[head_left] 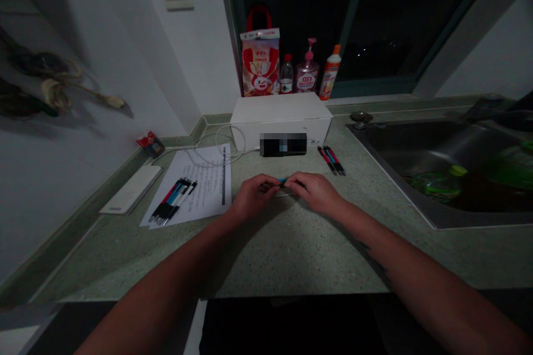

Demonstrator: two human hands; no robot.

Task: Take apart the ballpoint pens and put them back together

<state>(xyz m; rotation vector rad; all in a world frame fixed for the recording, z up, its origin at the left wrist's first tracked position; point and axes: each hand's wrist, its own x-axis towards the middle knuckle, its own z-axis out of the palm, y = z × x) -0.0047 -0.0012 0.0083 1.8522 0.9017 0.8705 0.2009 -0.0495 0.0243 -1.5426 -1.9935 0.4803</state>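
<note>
My left hand (252, 197) and my right hand (314, 191) meet above the speckled green countertop (291, 255), with their fingertips closed on a small blue pen part (283, 181). A thin pale rod (283, 194), possibly a pen barrel or refill, shows just below it, and my fingers hide most of it. Left of my hands, several black, blue and red pens (171, 201) lie on a printed paper sheet (207, 177). Several more pens (331, 160) lie on the counter to the right, in front of a box.
A white cardboard box (280, 121) with a white cable (220, 144) stands behind my hands. Bottles and a patterned bag (260, 58) line the window ledge behind it. A steel sink (441, 166) is sunk into the counter at right. A white flat case (131, 189) lies at left.
</note>
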